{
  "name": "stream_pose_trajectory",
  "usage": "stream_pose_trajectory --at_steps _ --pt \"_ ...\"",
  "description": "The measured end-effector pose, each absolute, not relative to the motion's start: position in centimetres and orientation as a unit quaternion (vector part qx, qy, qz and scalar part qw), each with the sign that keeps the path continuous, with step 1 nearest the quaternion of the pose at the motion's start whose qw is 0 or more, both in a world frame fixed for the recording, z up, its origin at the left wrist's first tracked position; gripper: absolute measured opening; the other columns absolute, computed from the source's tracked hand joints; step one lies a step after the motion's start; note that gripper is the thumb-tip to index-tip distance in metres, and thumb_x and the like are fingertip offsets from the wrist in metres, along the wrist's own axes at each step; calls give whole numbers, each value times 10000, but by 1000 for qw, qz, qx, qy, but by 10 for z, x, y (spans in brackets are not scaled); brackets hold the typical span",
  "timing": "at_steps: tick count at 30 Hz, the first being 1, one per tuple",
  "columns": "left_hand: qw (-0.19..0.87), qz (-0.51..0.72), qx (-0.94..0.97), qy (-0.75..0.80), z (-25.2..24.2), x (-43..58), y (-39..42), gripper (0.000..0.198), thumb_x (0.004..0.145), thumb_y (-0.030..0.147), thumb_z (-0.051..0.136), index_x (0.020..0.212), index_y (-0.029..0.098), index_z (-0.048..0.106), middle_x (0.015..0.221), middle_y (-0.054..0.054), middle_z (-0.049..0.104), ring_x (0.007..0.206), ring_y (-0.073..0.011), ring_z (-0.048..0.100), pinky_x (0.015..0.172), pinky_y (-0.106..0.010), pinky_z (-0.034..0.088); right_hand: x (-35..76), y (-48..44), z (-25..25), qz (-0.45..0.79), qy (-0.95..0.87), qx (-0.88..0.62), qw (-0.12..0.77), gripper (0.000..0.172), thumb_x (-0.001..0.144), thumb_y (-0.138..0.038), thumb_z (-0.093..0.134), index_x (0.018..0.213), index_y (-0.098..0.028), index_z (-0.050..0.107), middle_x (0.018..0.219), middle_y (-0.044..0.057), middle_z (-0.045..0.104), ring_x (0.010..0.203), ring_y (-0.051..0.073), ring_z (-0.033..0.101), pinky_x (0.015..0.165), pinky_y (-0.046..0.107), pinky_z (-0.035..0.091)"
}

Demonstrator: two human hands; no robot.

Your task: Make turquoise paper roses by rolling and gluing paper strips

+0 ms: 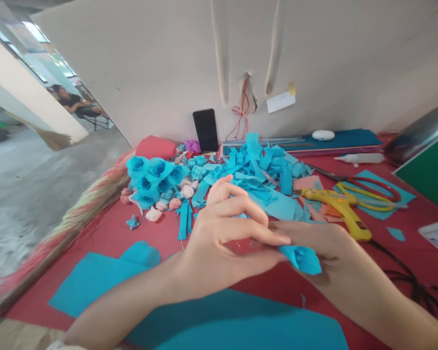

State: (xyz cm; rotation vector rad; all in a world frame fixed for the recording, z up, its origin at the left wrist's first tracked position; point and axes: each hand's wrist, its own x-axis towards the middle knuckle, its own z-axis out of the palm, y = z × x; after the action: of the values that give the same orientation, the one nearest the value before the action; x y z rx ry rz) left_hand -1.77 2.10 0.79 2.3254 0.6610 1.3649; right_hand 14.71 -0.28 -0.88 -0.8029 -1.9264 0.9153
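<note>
My left hand (222, 238) reaches in from the lower left. Its thumb and forefinger pinch the base of a small rolled blue crepe-paper flower (304, 260), whose open end points right; the other fingers are bent and raised. Behind it, my right hand (310, 238) comes across from the right, close against the flower, with its fingers mostly hidden by my left hand. Below both lies a large blue paper sheet (241, 321) on the red tabletop (113, 228). Another piece of blue paper (91, 277) lies to the left, partly under my left forearm.
Finished blue paper flowers (153, 175) sit at the back left beside blue paper scraps (255, 165). On the right are a yellow glue gun (339, 206), its black cable (397, 262) and red-handled scissors (375, 187). A phone (205, 130) leans on the board. A person (75, 102) sits far left.
</note>
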Motion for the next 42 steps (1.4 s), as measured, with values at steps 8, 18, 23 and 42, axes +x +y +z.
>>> stream_pose_trajectory --at_steps 8,18,23,42 --pt "258 471 810 236 9 -16 19 126 643 109 743 641 181 640 632 25 558 701 -117 494 748 -318 413 147 -2 -7 371 -761 -325 421 167 841 -158 480 765 -257 591 727 -68 585 657 78 582 595 99 475" --pt "279 420 820 271 7 -17 20 362 572 22 727 874 196 631 763 29 542 758 -116 525 826 -302 398 149 1 -8 281 -784 -342 434 223 831 -142 440 775 -259 622 632 -64 583 570 81 586 600 90 499" --pt "217 430 838 256 10 -17 20 185 673 97 688 824 205 688 775 20 553 721 -107 523 879 -334 370 150 -1 -9 259 -787 -361 428 216 819 -135 437 657 -233 541 588 -67 536 509 85 528 546 120 500" --pt "199 487 816 239 5 -17 23 65 743 164 666 684 176 688 657 -3 599 693 -125 493 765 -347 413 146 -3 -3 302 -777 -346 431 178 826 -115 459 708 -234 518 661 -115 566 577 28 540 558 44 435"
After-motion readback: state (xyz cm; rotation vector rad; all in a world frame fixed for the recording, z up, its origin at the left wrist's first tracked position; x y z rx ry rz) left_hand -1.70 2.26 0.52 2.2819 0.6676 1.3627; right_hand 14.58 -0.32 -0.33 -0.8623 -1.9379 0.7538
